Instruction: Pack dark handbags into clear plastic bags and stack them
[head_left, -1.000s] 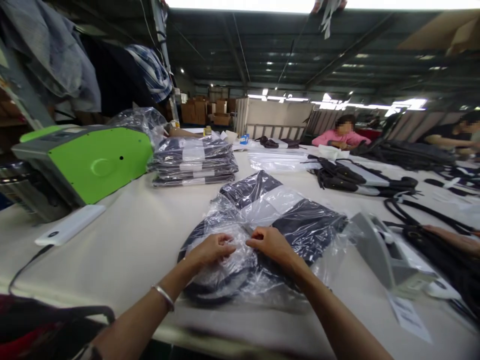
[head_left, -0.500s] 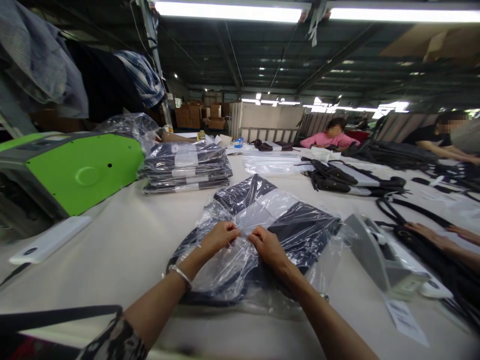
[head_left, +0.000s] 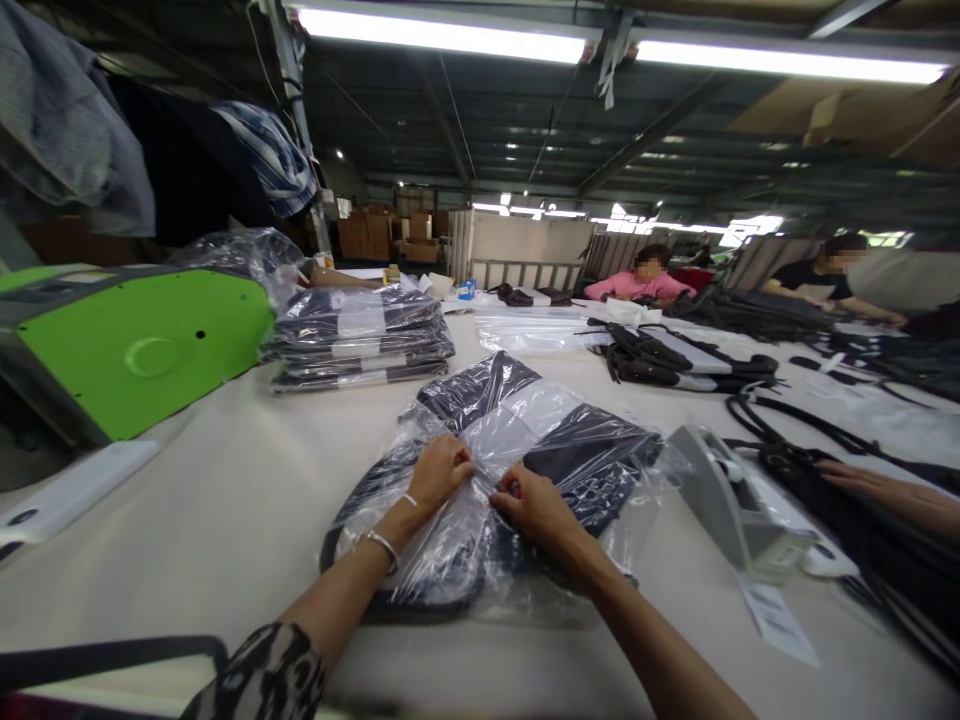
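Near the front edge of a pale desk [head_left: 247, 520], a dark bundle [head_left: 589, 435] wrapped in clear film [head_left: 450, 545] was laid flat, squarely before the person, apparently so that it could be reached by both hands at once. Near the bundle's middle, the film was pinched by the curled fingertips of the left hand [head_left: 439, 478]; just beside it, the thumb and forefinger of the right hand [head_left: 529, 500] were brought nearly together, with film seemingly caught between them. Creases were spread out around the two grips, which suggested that the slack was being drawn in. Through the film, a white band [head_left: 551, 408] was seen across the bundle, probably placed to keep its folds together. At eleven o'clock from the bundle, more wrapped bundles [head_left: 360, 335] were stacked flat, perhaps to save room; at ten, a green machine [head_left: 150, 350] was stationed clear of both forearms. At three o'clock, a grey device [head_left: 739, 510] was set within easy reach of the right hand. Beyond it, black straps [head_left: 795, 415] were seen beside a co-worker's hand [head_left: 885, 488].
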